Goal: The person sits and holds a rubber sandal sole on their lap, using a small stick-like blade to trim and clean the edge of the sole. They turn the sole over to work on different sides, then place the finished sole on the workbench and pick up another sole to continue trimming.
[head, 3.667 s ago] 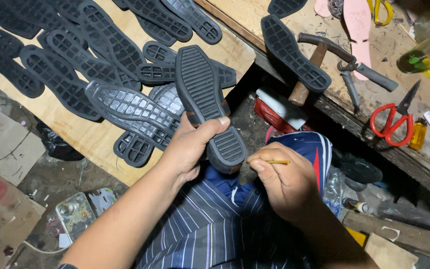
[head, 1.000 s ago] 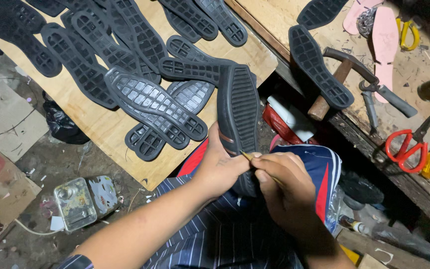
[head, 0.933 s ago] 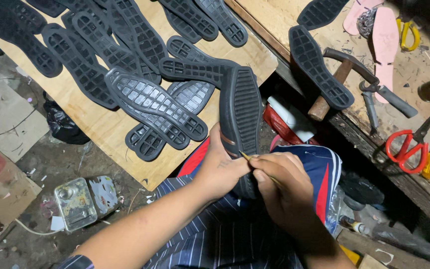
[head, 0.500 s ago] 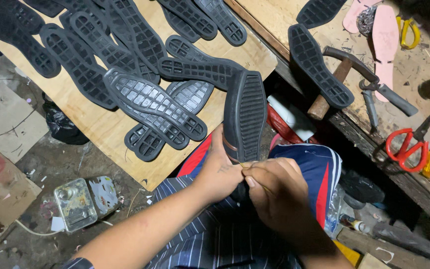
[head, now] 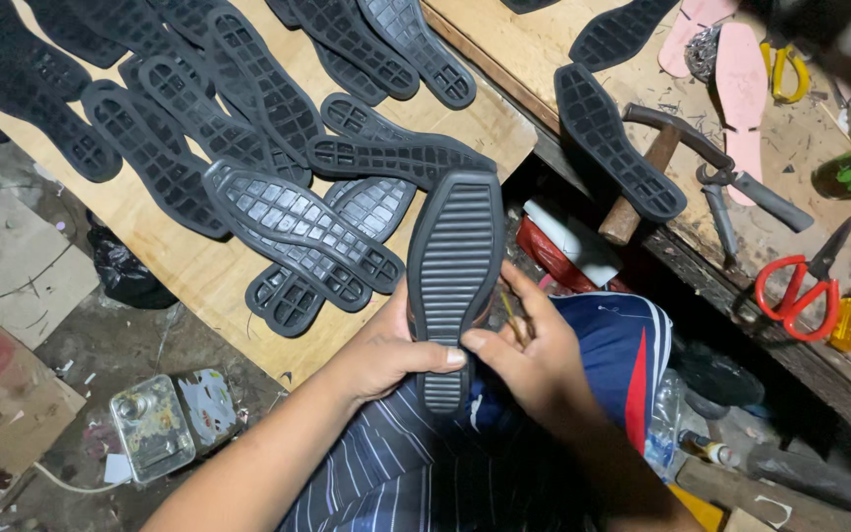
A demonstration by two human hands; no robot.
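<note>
Black rubber sole is being held at centre frame, ribbed tread facing the camera. Left hand is gripping it from the left, thumb lying across the tread near the heel end, fingers wrapping behind. Right hand is closing on the sole's right edge, thumb tip pressing the tread beside the left thumb; a thin yellowish stick is being pinched between its fingers, though its tip is too small to make out.

Long axis is running near vertical in the frame: toe end pointing up toward the board, heel end down over the lap. Both hands are meeting at the lower third, so neither is nearer; the left is carrying the weight, the right is working the edge.

Outward: the striped cloth is lying under the hands. More soles are overlapping on the board, upper left. One single sole is lying on the bench, upper right, with a hammer just beside it, pincers next along, and red scissors further right. A small tin is sitting on the floor, lower left.
</note>
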